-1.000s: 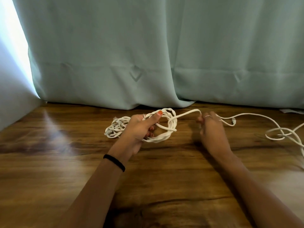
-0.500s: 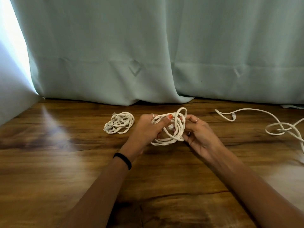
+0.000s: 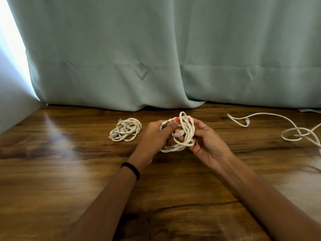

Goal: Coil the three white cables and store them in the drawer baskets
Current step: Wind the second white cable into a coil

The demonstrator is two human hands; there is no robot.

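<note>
Second coil [image 3: 180,134] held mid-air at centre above floor [image 3: 69,171]; left hand [image 3: 154,136] pinches loops under thumb, right hand [image 3: 206,141] cups far side, fingers curled on strands; plug end [image 3: 178,134] loose inside; tuck it through loops, keep pinch firm; finished coil [image 3: 126,129] at 9 o'clock; loose cable [image 3: 278,126] at 3 o'clock.
</note>
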